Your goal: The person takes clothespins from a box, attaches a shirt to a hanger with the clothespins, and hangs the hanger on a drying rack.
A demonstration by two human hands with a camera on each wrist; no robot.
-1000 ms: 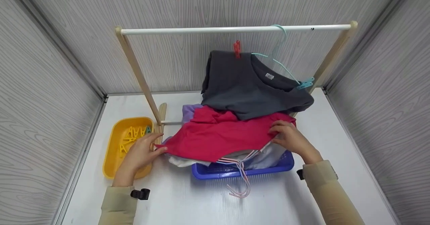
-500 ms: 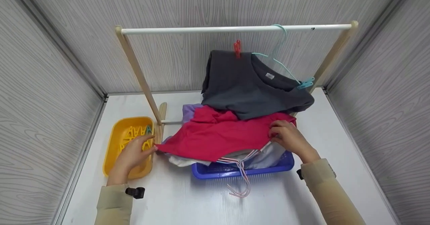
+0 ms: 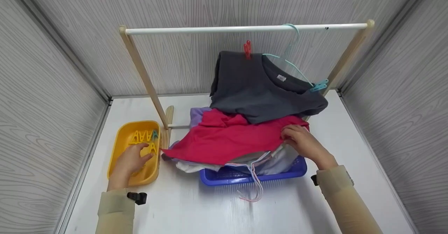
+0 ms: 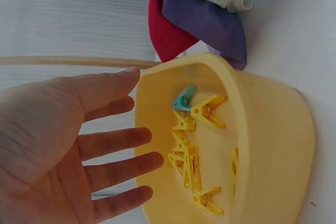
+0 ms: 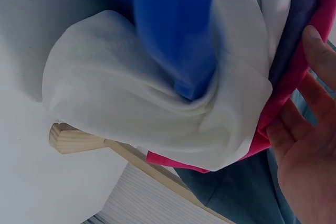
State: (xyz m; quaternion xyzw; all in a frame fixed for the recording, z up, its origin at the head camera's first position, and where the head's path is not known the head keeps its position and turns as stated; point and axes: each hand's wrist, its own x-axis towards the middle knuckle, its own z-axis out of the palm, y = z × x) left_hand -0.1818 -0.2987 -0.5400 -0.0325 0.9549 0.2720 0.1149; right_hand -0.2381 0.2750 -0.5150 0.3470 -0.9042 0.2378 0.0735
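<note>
My left hand [image 3: 127, 162] hovers over the yellow plastic basket [image 3: 113, 157], its fingers spread and holding nothing. Inside the basket lie several yellow clothespins [image 4: 191, 169] and a green one [image 4: 185, 98], apart from the fingers. A red shirt [image 3: 224, 139] is spread on top of a clothes pile. At its right end, my right hand [image 3: 304, 144] pinches the cloth; in the right wrist view, thumb and fingers sit at the red edge. Pink and pale blue hangers [image 3: 257, 185] stick out from beneath the shirt, hooks toward me.
A blue basket [image 3: 227, 182] with white and purple clothes stands under the red shirt. Behind it a dark grey shirt [image 3: 245, 83] hangs from the rack's white bar [image 3: 210, 29] on a mint hanger [image 3: 296, 69], with red [image 3: 247, 50] and teal [image 3: 319, 85] clothespins.
My left hand has let go of the red shirt's left corner and moved left over the yellow basket. The hanger hooks shifted slightly. My right hand stays at the shirt's right end.
</note>
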